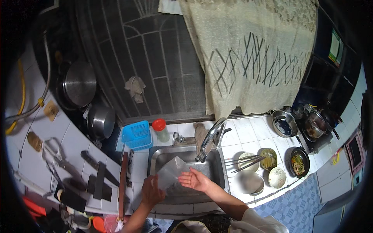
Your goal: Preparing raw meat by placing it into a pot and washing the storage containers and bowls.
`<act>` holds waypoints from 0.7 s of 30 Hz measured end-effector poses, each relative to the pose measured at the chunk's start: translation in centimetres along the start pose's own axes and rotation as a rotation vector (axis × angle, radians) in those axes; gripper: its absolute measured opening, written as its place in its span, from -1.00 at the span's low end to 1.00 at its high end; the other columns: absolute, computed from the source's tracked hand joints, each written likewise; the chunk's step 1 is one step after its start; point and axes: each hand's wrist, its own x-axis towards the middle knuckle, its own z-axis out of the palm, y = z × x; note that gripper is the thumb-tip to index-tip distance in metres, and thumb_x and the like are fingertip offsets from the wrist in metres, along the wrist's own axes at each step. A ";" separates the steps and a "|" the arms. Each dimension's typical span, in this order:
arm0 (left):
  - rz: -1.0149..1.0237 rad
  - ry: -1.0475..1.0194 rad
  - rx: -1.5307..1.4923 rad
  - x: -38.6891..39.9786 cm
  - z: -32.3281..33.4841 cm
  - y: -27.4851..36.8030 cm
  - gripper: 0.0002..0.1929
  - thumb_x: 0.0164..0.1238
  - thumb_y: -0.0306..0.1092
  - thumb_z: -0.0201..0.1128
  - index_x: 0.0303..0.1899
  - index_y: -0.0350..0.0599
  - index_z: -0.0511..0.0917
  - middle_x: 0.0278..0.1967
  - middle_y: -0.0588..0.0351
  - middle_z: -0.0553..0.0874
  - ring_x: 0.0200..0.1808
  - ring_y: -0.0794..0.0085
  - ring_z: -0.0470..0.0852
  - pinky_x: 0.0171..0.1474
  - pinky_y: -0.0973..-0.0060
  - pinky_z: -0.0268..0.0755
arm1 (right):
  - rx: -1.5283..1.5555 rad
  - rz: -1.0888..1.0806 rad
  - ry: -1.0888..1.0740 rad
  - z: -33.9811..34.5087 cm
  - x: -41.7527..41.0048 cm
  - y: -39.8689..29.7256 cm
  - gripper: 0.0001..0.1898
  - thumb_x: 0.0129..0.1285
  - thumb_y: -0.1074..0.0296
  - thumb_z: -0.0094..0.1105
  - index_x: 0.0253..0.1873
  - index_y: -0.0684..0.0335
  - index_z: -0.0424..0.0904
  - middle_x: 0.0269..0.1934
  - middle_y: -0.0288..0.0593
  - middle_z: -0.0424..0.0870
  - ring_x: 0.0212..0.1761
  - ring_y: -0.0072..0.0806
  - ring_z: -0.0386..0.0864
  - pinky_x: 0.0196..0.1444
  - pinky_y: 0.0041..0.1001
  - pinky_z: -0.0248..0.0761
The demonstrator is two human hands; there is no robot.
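Note:
My left hand [152,190] grips a translucent plastic bag [170,175] by its left side, above the stainless steel sink [189,199]. To the right of it, my right hand [194,180] is palm up with its fingers apart. Its fingertips come close to the bag; whether they touch it I cannot tell. The chrome faucet [210,139] arches over the back right of the basin, with a brown cloth [200,134] draped by its base.
Left behind the sink stand a blue plastic basket [137,132] and a red-lidded jar [161,131]. Bowls [277,177], chopsticks [243,163] and a dark dish of food [299,162] sit on the right counter. Pots [315,122] crowd the stove; knives [100,177] hang left.

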 end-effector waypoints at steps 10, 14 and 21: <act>0.226 -0.033 0.066 -6.0 -0.7 4.1 -0.29 -0.21 -0.33 0.25 0.07 -0.29 0.13 -0.09 -0.21 0.33 -0.07 -0.04 0.38 -0.05 0.13 0.29 | 0.408 0.173 -0.019 -6.5 1.4 6.5 -0.74 0.33 0.25 -0.28 -0.19 0.24 0.43 -0.46 -0.25 0.51 -0.50 -0.51 0.44 -0.49 -0.56 0.35; -0.056 -0.009 0.070 -6.9 -2.9 9.1 -0.30 -0.18 -0.27 0.35 0.07 -0.19 0.21 -0.04 -0.15 0.37 -0.03 -0.05 0.39 0.00 0.19 0.30 | -0.302 0.045 0.308 -7.4 -1.3 6.0 -0.74 0.31 0.20 -0.19 -0.17 0.20 0.47 -0.49 -0.32 0.50 -0.59 -0.63 0.37 -0.61 -0.61 0.27; -0.618 -0.206 0.125 -12.9 -1.4 14.0 -0.06 -0.31 -0.38 0.22 0.24 -0.33 -0.10 0.18 -0.39 0.03 0.17 -0.19 0.06 0.19 0.06 -0.06 | -0.922 -0.041 0.325 -7.0 -15.0 -2.8 -0.67 0.22 0.05 -0.02 -0.19 0.21 0.54 -0.49 -0.36 0.54 -0.63 -0.70 0.32 -0.70 -0.65 0.07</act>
